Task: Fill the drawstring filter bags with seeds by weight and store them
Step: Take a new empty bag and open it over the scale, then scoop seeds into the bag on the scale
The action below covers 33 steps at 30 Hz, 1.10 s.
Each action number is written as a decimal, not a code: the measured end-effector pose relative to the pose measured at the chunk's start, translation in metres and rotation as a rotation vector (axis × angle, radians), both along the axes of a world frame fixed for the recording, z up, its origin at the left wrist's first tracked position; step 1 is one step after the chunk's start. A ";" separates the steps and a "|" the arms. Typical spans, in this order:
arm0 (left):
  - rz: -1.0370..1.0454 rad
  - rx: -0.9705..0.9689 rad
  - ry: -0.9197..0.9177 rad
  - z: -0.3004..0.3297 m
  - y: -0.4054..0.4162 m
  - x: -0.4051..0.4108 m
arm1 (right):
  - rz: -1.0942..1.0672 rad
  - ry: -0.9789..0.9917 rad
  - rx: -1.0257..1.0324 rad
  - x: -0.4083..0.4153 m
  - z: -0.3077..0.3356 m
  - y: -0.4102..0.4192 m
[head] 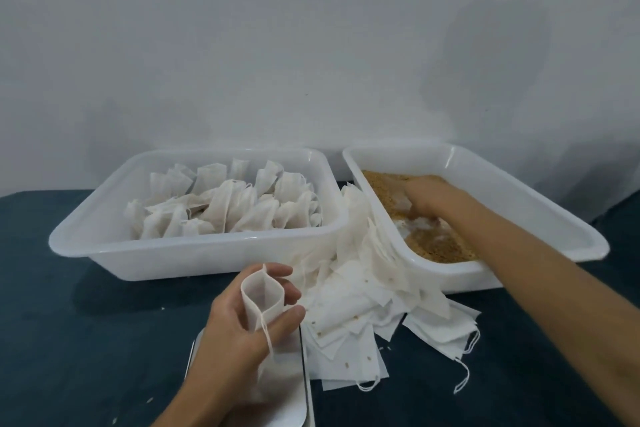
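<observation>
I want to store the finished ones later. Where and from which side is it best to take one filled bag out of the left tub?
Probably from above, by its gathered top. The filled bags stand packed together in the left tub, tops up and bodies wedged, so only the tops are free; the tub walls block a side approach.

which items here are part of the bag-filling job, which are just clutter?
In use:
left hand holding an open filter bag
right hand in the seeds
seed tray
tray of filled bags
pile of empty bags
white scale

Lying about:
stray seeds on the dark cloth
</observation>
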<state>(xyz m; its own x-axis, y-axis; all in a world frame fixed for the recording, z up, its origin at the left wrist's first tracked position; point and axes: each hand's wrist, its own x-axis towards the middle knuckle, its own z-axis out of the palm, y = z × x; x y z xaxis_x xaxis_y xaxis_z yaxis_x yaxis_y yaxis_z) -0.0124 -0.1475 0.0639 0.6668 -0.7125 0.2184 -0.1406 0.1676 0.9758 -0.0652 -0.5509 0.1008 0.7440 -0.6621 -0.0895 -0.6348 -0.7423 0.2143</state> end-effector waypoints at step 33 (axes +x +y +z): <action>0.012 -0.003 0.028 0.007 0.003 -0.003 | -0.278 -0.438 0.103 -0.037 0.015 0.009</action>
